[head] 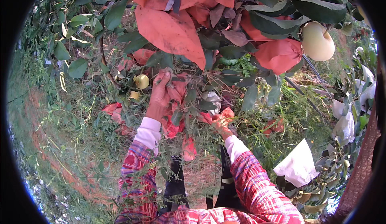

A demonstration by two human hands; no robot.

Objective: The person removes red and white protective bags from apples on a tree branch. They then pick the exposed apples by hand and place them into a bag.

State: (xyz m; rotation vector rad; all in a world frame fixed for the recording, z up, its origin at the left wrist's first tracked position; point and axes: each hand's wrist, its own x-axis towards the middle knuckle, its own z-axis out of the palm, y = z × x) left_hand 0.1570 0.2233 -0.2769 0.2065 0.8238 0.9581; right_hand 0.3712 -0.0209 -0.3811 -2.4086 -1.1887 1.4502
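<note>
Among the low foliage, my left hand (161, 92) is raised with its fingers closed and thumb pressed on a small grey-green bit of plant. Crumpled red paper (178, 89) hangs just right of it, partly behind leaves. My right hand (222, 124) is lower, in bright sun, beside a red paper scrap (205, 117); its fingers blend with the red paper, so its grip is unclear. A crumpled white paper bag (213, 101) is above it. Two pale yellow fruits, an upper one (141, 81) and a lower one (134, 95), are left of my left hand.
Large red paper bags (172, 33) hang overhead near a pale apple (318, 41). A white paper bag (297, 165) is at right, near a tree trunk (359, 175). A dark pole or hose (306, 97) slants through the grass. More red paper (114, 112) lies left.
</note>
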